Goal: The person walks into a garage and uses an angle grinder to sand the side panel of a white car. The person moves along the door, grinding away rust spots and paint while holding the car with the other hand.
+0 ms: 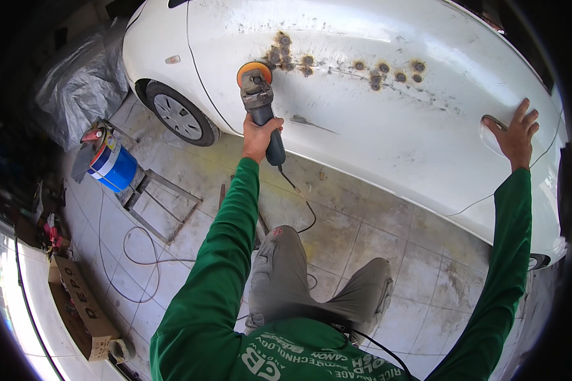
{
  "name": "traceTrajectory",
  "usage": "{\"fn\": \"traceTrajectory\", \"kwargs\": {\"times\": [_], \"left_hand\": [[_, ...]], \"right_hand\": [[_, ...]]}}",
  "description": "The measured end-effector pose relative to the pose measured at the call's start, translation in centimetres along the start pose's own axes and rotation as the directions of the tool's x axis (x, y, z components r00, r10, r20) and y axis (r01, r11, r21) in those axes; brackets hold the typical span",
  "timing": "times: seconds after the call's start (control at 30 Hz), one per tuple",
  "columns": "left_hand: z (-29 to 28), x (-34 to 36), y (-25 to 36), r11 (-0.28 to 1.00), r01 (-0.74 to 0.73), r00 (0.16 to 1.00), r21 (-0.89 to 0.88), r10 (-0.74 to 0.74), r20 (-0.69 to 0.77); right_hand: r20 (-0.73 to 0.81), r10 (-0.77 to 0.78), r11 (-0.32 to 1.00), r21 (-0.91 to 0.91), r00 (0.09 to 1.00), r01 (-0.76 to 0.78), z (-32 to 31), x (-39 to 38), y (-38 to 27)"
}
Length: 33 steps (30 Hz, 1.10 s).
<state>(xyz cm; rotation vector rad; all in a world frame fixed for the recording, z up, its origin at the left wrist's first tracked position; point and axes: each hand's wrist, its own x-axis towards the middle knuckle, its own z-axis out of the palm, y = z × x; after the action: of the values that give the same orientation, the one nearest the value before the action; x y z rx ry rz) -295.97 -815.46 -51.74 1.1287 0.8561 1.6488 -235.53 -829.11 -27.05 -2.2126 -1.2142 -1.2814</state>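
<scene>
My left hand (258, 137) is wrapped round the dark body of an angle grinder (258, 100). Its orange disc (254, 71) is at the white car door (368, 120), beside a cluster of burnt brown spots (283, 52); whether it presses on the metal I cannot tell. More round scorched spots (384, 68) run to the right along a scratched, dented strip. At the door handle (494, 122), my right hand (516, 134) rests with fingers spread against the panel. A black cord (290, 183) hangs from the grinder's rear end.
A blue and white bucket (113, 166) with things on top stands by a low metal frame (162, 204) at left. Thin cable (140, 298) loops over the tiled floor. An open cardboard box (76, 305) lies lower left. Grey plastic sheeting (82, 82) is near the front wheel (177, 115).
</scene>
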Motion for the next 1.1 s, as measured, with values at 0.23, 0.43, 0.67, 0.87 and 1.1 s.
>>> {"fn": "traceTrajectory", "kwargs": {"times": [0.23, 0.43, 0.67, 0.87, 1.1], "left_hand": [[5.1, -1.1, -2.0, 0.97, -0.114, 0.978, 0.216, 0.072, 0.194], [3.0, 0.2, -1.8, 0.999, -0.011, 0.995, 0.042, 0.006, 0.103], [1.4, 1.7, 0.0, 0.994, 0.007, 1.0, -0.106, -0.009, -0.018], [4.8, -0.4, -1.5, 0.968, -0.142, 0.978, 0.208, 0.105, 0.178], [1.8, 0.1, -0.1, 1.0, 0.009, 1.0, 0.004, -0.009, -0.023]], "right_hand": [[-0.04, -0.03, 0.998, -0.05, 0.999, 0.028, 0.6, 0.0, 0.3], [-0.091, -0.074, 0.997, 0.007, 0.993, 0.075, 1.3, 0.1, 1.2], [-0.076, -0.05, 0.995, 0.077, 0.996, 0.056, 1.2, 0.1, 0.7], [-0.093, -0.094, 0.993, 0.056, 0.991, 0.099, 1.3, -0.2, 1.3], [-0.088, -0.074, 0.996, 0.047, 0.993, 0.078, 2.1, 0.3, 1.2]]}}
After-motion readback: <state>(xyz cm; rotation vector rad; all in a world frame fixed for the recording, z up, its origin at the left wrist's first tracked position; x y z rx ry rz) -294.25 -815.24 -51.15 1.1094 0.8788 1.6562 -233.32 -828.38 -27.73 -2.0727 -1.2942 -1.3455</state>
